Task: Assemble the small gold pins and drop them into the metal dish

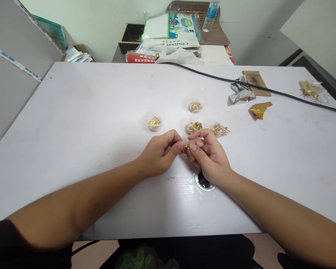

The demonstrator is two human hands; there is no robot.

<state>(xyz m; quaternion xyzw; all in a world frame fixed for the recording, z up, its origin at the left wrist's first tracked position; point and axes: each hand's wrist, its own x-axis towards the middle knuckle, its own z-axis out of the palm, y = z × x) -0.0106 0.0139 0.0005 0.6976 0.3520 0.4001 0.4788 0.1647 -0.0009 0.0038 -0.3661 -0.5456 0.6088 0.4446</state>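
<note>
My left hand (165, 152) and my right hand (208, 152) meet over the middle of the white table (81, 123). Between their fingertips is a tiny thin gold-coloured metal pin (186, 147), pinched from both sides. Whether it is one piece or two end to end, I cannot tell. Just beyond my right hand stands a small clear cup of gold pins (194, 127), partly hidden by its fingers. Beside it lies a loose clear bag of pins (220, 129). Another cup of gold pins (195, 107) is farther back, and one more cup (154, 123) stands beyond my left hand.
A black cable (221, 78) runs across the back right. Near it lie silver foil (242, 98), brown cardboard (257, 83), gold foil (261, 110) and a plastic bag (313, 90). A round black grommet (204, 182) sits under my right wrist. Behind the table stands a water bottle (211, 15).
</note>
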